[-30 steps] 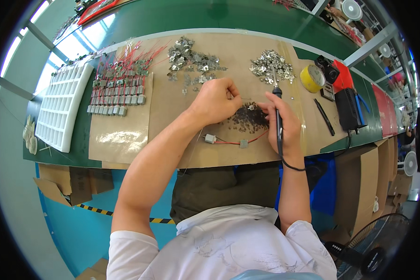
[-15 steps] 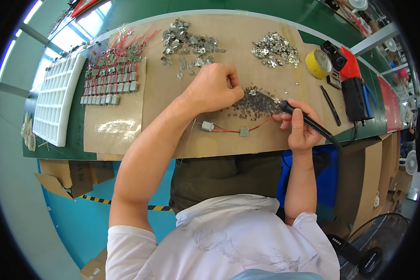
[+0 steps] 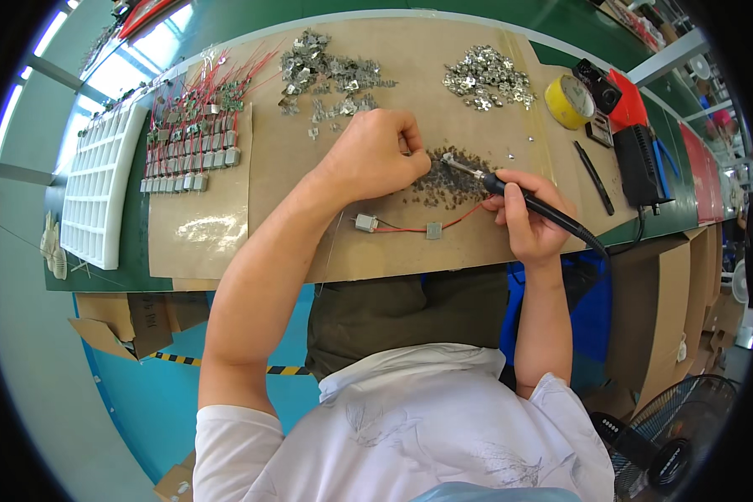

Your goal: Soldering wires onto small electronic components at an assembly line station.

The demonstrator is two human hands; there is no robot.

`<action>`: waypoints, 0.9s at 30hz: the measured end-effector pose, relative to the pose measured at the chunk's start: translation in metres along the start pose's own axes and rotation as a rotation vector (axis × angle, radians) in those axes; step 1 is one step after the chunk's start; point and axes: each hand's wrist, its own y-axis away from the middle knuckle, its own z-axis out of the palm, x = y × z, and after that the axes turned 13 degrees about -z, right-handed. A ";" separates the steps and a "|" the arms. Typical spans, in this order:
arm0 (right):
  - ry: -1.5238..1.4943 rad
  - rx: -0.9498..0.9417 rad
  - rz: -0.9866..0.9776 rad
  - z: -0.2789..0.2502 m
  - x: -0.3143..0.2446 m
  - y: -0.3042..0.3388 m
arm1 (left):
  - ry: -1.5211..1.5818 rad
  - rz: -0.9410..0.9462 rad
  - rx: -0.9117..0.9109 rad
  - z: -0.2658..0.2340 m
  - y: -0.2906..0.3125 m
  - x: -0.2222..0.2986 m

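Note:
My right hand (image 3: 534,222) grips a soldering iron (image 3: 531,201) by its black handle. The iron's metal tip points left, at a small shiny metal piece (image 3: 448,157) over a dark, speckled patch (image 3: 460,186) of the brown board. My left hand (image 3: 375,157) is closed in a pinch just left of that tip; what its fingers hold is hidden. Below, nearer to me, lie a small silver motor (image 3: 366,222) and a little square part (image 3: 433,230) joined by red and dark wires. A red wire runs from the square part toward my right fingers.
Piles of small metal pieces (image 3: 487,75) and metal strips (image 3: 309,67) lie at the back. Rows of wired motors (image 3: 192,155) and a white compartment tray (image 3: 105,188) are at left. Yellow tape (image 3: 570,102), a black pen-like tool (image 3: 592,178) and a black power box (image 3: 642,167) sit at right.
The soldering iron has moved left and slightly up, its tip now at the small metal piece near my left fingers. My left hand keeps its closed pinch.

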 end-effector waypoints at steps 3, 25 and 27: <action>0.016 -0.011 -0.011 -0.001 0.001 0.000 | -0.017 -0.002 0.003 0.001 0.000 0.000; 0.017 -0.005 -0.008 0.000 0.001 -0.001 | -0.059 0.043 0.034 0.003 0.000 -0.001; 0.019 -0.012 -0.014 0.001 0.001 -0.001 | -0.060 0.037 0.032 0.003 0.001 -0.001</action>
